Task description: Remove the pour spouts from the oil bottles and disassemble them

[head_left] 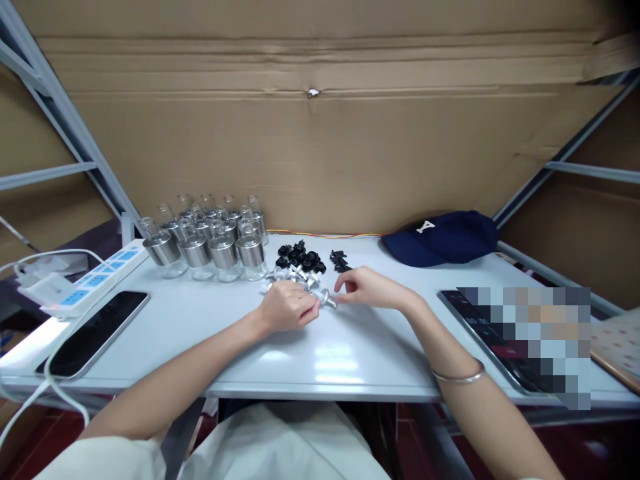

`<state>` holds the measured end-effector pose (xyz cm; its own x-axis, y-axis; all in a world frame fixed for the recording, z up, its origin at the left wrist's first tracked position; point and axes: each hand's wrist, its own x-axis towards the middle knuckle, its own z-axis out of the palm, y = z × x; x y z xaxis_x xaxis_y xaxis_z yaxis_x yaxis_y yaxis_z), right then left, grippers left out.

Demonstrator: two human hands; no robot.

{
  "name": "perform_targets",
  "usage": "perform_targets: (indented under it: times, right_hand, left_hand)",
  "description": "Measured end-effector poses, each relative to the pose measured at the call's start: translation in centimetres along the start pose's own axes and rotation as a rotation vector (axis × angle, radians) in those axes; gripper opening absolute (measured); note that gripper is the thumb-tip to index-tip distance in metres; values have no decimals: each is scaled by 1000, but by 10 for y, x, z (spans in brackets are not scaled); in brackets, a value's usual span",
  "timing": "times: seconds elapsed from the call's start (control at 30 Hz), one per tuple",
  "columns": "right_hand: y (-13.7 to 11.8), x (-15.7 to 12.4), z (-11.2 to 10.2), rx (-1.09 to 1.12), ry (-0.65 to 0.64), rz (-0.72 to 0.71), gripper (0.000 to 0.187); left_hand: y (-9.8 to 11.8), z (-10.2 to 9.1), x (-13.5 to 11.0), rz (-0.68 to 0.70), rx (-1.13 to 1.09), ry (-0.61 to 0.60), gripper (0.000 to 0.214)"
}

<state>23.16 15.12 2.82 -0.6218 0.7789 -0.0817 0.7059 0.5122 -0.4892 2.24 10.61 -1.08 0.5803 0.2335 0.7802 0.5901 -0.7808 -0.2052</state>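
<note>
My left hand [290, 307] is closed, its thumb and fingers pinching a small silver spout-like piece [327, 298]. Just right of it is my right hand [373, 287], fingers curled with a gap between thumb and index finger; the thumb is close to the tip of the silver piece, and I cannot tell if they touch. Behind my left hand lies a pile of similar silver pieces [296, 275], partly hidden by it. Beyond that pile sits a heap of round black parts [300, 257]. A few smaller black parts [340, 260] lie behind my right hand.
Several glass bottles with metal sleeves [223, 252] stand at the back left. A power strip [100, 277] with white cables and a phone [100, 333] lie left. A navy cap [443, 240] is at the back right, before the cardboard wall [320, 153]. Another dark device [480, 333] lies right.
</note>
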Motion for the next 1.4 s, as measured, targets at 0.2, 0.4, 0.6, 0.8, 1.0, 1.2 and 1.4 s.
perform_targets:
  times: [0.2, 0.4, 0.6, 0.8, 1.0, 1.2, 1.4]
  right_hand:
    - [-4, 5, 18, -125, -5, -40, 16]
    - [-3, 6, 20, -81, -25, -26, 12]
    - [-2, 3, 9, 139, -6, -46, 12]
    - [-7, -2, 0, 593, -13, -99, 28]
    - [-13, -1, 4, 688, -8, -124, 30]
    - [-13, 0, 4, 674, 0, -120, 30]
    - [-15, -1, 6, 660, 65, -122, 26]
  left_hand:
    - [1, 1, -6, -75, -26, -43, 42]
    - [-1, 8, -10, -121, -38, -64, 42]
    - [0, 1, -7, -120, -71, -72, 32]
    - [-2, -10, 2, -8, -69, -21, 40]
    - [-8, -10, -2, 66, -149, -166, 40]
    - [-5, -18, 2, 21, -245, -282, 31]
    - [-2, -16, 1, 7, -246, -317, 26]
